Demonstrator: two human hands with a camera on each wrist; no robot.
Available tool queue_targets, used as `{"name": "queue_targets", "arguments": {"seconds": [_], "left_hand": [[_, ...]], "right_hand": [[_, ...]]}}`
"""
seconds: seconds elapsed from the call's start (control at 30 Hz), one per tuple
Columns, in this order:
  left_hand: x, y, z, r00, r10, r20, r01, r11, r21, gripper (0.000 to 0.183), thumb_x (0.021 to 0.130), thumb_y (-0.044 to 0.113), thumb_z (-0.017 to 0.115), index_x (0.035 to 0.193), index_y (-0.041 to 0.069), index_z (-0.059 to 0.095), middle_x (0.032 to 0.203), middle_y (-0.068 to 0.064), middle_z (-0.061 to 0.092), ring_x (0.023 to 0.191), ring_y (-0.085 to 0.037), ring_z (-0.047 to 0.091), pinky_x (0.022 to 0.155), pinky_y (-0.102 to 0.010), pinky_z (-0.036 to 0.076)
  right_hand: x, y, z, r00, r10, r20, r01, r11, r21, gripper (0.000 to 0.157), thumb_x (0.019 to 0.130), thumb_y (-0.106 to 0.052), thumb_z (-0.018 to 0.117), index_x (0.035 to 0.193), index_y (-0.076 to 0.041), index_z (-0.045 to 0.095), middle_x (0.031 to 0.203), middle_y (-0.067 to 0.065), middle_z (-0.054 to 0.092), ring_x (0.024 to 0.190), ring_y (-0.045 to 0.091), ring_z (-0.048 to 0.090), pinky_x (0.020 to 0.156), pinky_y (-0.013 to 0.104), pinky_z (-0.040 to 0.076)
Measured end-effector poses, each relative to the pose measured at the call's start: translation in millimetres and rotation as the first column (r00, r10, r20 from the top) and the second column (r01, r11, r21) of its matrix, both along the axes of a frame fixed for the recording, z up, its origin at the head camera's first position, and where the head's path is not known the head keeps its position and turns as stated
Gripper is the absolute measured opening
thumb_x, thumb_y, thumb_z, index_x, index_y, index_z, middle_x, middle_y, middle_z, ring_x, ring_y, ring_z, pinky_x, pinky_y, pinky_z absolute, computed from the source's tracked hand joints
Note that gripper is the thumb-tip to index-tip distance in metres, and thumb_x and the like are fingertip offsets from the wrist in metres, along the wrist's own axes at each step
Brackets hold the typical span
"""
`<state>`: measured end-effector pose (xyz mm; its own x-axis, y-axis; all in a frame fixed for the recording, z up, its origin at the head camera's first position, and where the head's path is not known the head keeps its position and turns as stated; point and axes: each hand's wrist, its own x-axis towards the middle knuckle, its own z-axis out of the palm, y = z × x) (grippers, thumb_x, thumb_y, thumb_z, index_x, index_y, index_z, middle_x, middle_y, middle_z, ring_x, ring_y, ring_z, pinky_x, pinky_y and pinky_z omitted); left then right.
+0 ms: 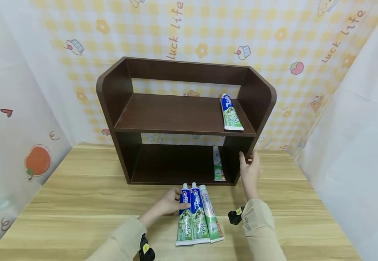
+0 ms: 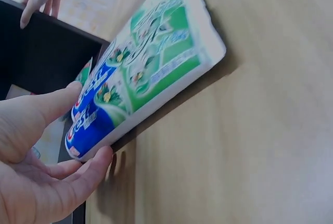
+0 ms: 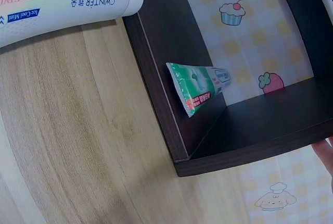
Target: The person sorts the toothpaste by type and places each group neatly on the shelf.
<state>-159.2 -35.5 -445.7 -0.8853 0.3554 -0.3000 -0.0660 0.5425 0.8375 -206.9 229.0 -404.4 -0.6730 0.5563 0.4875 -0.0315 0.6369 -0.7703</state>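
Three toothpaste tubes lie side by side on the table before a dark brown two-tier shelf point(image 1: 172, 114). My left hand point(image 1: 167, 203) holds the leftmost blue-and-green tube point(image 1: 185, 224), its thumb on top and fingers at the side edge. Touching it is a second blue-and-green tube point(image 1: 199, 223); to the right lies a white-and-green tube point(image 1: 210, 212), its cap end large in the right wrist view point(image 3: 67, 5). My right hand point(image 1: 250, 174) grips the shelf's right side panel point(image 1: 257, 105), fingers partly hidden behind it.
On the upper tier, at the right, lies a blue-and-green toothpaste tube point(image 1: 231, 116). A white-and-green tube point(image 1: 219, 166) lies on the lower tier near the right panel. Behind the shelf hangs a yellow checked cloth point(image 1: 202, 32); white cloth point(image 1: 355, 145) borders the wooden table.
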Motion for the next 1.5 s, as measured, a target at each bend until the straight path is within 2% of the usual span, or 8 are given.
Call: {"name": "queue_targets", "arguments": {"seconds": [0.23, 0.53, 0.63, 0.77, 0.87, 1.0, 1.27, 1.5], "left_hand": [[10.0, 3.0, -2.1, 0.999, -0.034, 0.008, 0.033, 0.994, 0.100, 0.086, 0.072, 0.012, 0.076, 0.134, -0.014, 0.023, 0.115, -0.030, 0.053, 0.098, -0.035, 0.060, 0.081, -0.039, 0.054], [18.9, 4.5, 0.6, 0.999, -0.009, -0.049, 0.009, 1.000, -0.001, 0.090, 0.071, 0.017, 0.077, 0.136, -0.012, 0.022, 0.123, -0.030, 0.044, 0.106, -0.039, 0.054, 0.095, -0.048, 0.044], [20.5, 5.4, 0.7, 0.999, -0.006, -0.049, 0.006, 1.000, -0.005, 0.085, 0.072, 0.016, 0.076, 0.135, -0.012, 0.026, 0.119, -0.028, 0.049, 0.103, -0.036, 0.055, 0.092, -0.047, 0.046], [22.9, 6.7, -1.0, 1.000, 0.006, -0.024, -0.006, 1.000, -0.014, 0.075, 0.073, 0.016, 0.076, 0.127, -0.016, 0.035, 0.103, -0.022, 0.059, 0.086, -0.026, 0.060, 0.074, -0.036, 0.054], [24.3, 7.5, -2.5, 1.000, 0.027, -0.014, -0.027, 0.998, -0.050, 0.057, 0.072, 0.017, 0.076, 0.110, -0.014, 0.047, 0.087, -0.015, 0.060, 0.071, -0.019, 0.057, 0.060, -0.031, 0.052], [23.9, 8.4, -1.5, 0.999, 0.029, -0.020, -0.030, 0.995, -0.090, 0.033, 0.072, 0.019, 0.075, 0.088, -0.004, 0.056, 0.071, -0.007, 0.056, 0.058, -0.015, 0.050, 0.050, -0.027, 0.045], [21.6, 8.6, 3.4, 1.000, -0.016, -0.011, 0.014, 0.993, -0.120, 0.026, 0.072, 0.019, 0.076, 0.083, 0.001, 0.060, 0.068, -0.004, 0.058, 0.055, -0.014, 0.052, 0.049, -0.026, 0.046], [14.8, 10.3, 7.5, 0.995, -0.041, 0.087, 0.049, 0.994, -0.100, 0.027, 0.072, 0.011, 0.075, 0.090, -0.002, 0.060, 0.074, -0.008, 0.059, 0.057, -0.017, 0.057, 0.051, -0.027, 0.053]], "right_hand": [[0.1, 2.6, 2.1, 0.999, 0.019, 0.035, -0.018, 1.000, -0.022, 0.025, 0.086, -0.027, 0.060, 0.087, -0.004, 0.051, 0.092, 0.018, 0.060, 0.080, 0.037, 0.061, 0.078, 0.048, 0.042], [2.5, 0.8, 2.0, 0.999, 0.028, 0.031, -0.027, 0.999, -0.026, 0.025, 0.087, -0.026, 0.060, 0.087, -0.003, 0.050, 0.092, 0.019, 0.061, 0.080, 0.038, 0.061, 0.077, 0.049, 0.042], [3.1, 1.0, 1.1, 0.999, 0.023, 0.028, -0.022, 0.999, -0.031, 0.025, 0.086, -0.026, 0.060, 0.087, -0.003, 0.051, 0.092, 0.019, 0.061, 0.080, 0.038, 0.061, 0.077, 0.049, 0.044], [3.8, 1.7, -0.6, 0.999, 0.018, 0.029, -0.017, 0.999, -0.034, 0.024, 0.086, -0.025, 0.060, 0.088, -0.003, 0.051, 0.092, 0.018, 0.060, 0.080, 0.037, 0.061, 0.078, 0.048, 0.043], [2.9, 1.7, -1.4, 0.999, 0.018, 0.033, -0.017, 1.000, -0.024, 0.025, 0.087, -0.026, 0.060, 0.089, -0.003, 0.051, 0.093, 0.018, 0.060, 0.080, 0.037, 0.061, 0.078, 0.048, 0.042], [2.0, 1.2, -0.5, 0.999, 0.024, 0.036, -0.023, 0.999, -0.028, 0.025, 0.087, -0.027, 0.059, 0.089, -0.003, 0.051, 0.094, 0.018, 0.060, 0.081, 0.037, 0.061, 0.078, 0.048, 0.041], [3.1, 0.4, 0.2, 0.999, 0.033, 0.034, -0.032, 0.999, -0.037, 0.025, 0.087, -0.026, 0.059, 0.090, -0.003, 0.050, 0.095, 0.019, 0.059, 0.082, 0.038, 0.061, 0.080, 0.048, 0.039], [2.0, -0.3, -0.1, 0.999, 0.029, 0.040, -0.028, 0.999, -0.040, 0.025, 0.087, -0.026, 0.059, 0.090, -0.003, 0.050, 0.096, 0.019, 0.059, 0.083, 0.038, 0.061, 0.081, 0.048, 0.037]]}}
